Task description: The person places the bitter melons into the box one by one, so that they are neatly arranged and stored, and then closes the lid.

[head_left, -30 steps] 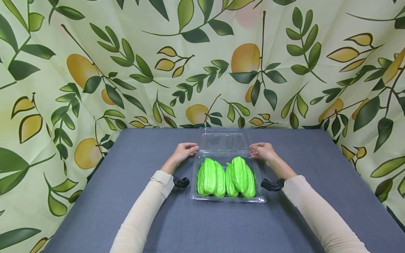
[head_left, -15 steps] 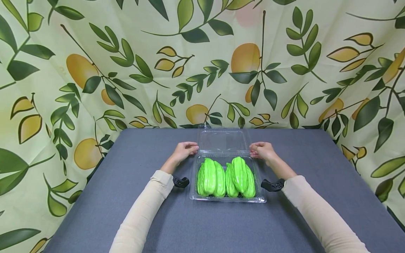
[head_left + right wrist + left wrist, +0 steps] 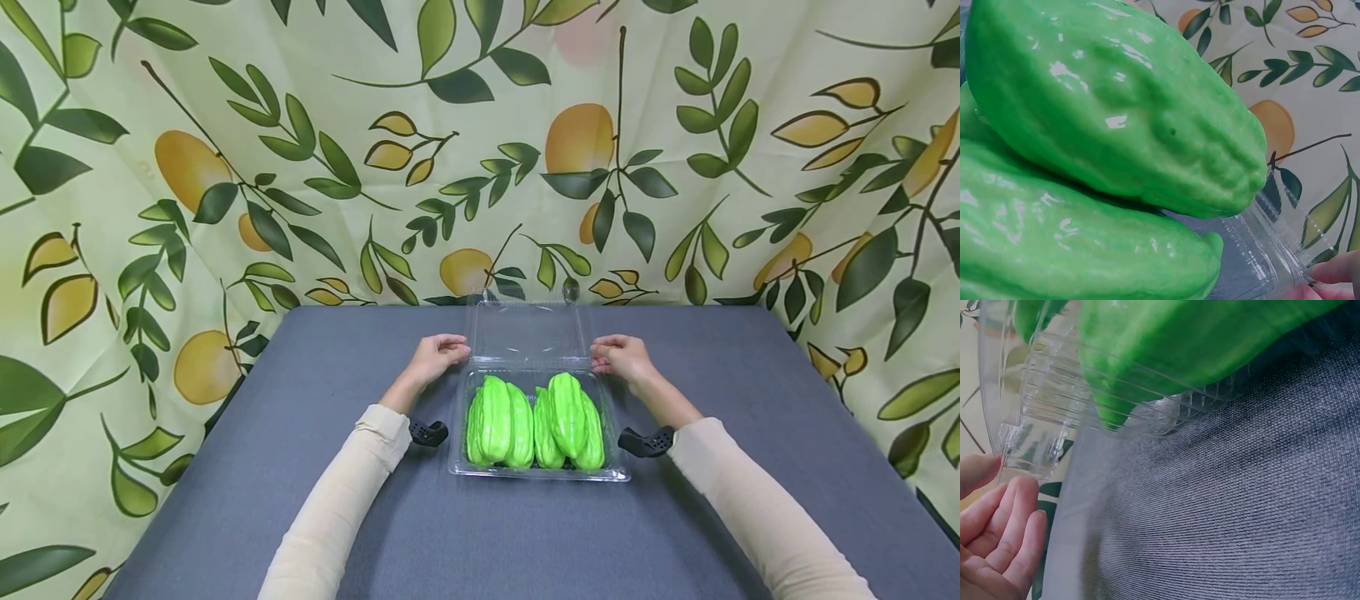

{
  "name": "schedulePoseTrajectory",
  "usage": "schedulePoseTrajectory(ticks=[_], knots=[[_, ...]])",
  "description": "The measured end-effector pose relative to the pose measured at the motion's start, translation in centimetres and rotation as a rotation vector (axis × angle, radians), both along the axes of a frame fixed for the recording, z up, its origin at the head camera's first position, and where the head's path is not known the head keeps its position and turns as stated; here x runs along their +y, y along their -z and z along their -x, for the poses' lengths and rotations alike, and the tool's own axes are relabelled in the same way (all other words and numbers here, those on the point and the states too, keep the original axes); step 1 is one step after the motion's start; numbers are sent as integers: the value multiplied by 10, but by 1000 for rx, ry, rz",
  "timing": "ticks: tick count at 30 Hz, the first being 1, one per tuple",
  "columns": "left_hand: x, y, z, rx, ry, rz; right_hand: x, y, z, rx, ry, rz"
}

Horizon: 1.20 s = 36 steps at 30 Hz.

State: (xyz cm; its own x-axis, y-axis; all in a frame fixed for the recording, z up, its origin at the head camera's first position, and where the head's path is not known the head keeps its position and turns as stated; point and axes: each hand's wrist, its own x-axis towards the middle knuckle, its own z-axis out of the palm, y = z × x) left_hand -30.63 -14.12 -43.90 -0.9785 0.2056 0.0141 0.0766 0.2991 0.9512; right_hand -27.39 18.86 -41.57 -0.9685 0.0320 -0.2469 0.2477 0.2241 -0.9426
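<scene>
A clear plastic clamshell box (image 3: pixel 540 476) lies on the table with its transparent lid (image 3: pixel 529 331) raised at the far side. Inside sit several glossy, bright green, ridged gourd-like vegetables (image 3: pixel 497 421), grouped in two clusters. At the lid's lower left corner, near the hinge, my left hand (image 3: pixel 438 357) pinches the edge; the left wrist view shows its thumb and fingertips at the clear plastic. My right hand (image 3: pixel 624 360) pinches the matching right corner, and only its fingertips (image 3: pixel 1335 269) appear in the right wrist view, where the green vegetables fill much of the frame.
A grey cloth-covered table (image 3: pixel 360 517) extends around the box. Behind it hangs a curtain (image 3: pixel 300 50) printed with leaves and orange fruit. Black wrist devices (image 3: pixel 429 432) sit close to both sides of the box.
The lid has tilted further upright, its far edge rising above the table's back edge. Both hands stay at its lower corners, and the green vegetables have not moved.
</scene>
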Motion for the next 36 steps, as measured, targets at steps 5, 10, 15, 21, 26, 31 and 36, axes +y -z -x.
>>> schedulePoseTrajectory(ticks=[5,10,15,21,26,31,36], knots=[[0,-1,0,15,-17,17,-1,0,0,13,25,-18],[5,-16,-10,-14,-75,86,-1,0,0,46,30,-24],[5,-17,-9,5,-85,92,-1,-2,-1,98,12,-21],[4,-19,-10,10,-89,80,-1,-5,-1,132,20,-26],[3,-19,-10,11,-88,72,-1,-5,-1,154,43,-78],[3,-19,-10,30,-80,70,1,-7,-1,182,53,-113],[3,-19,-9,59,-64,77,0,-10,-2,218,74,-112]])
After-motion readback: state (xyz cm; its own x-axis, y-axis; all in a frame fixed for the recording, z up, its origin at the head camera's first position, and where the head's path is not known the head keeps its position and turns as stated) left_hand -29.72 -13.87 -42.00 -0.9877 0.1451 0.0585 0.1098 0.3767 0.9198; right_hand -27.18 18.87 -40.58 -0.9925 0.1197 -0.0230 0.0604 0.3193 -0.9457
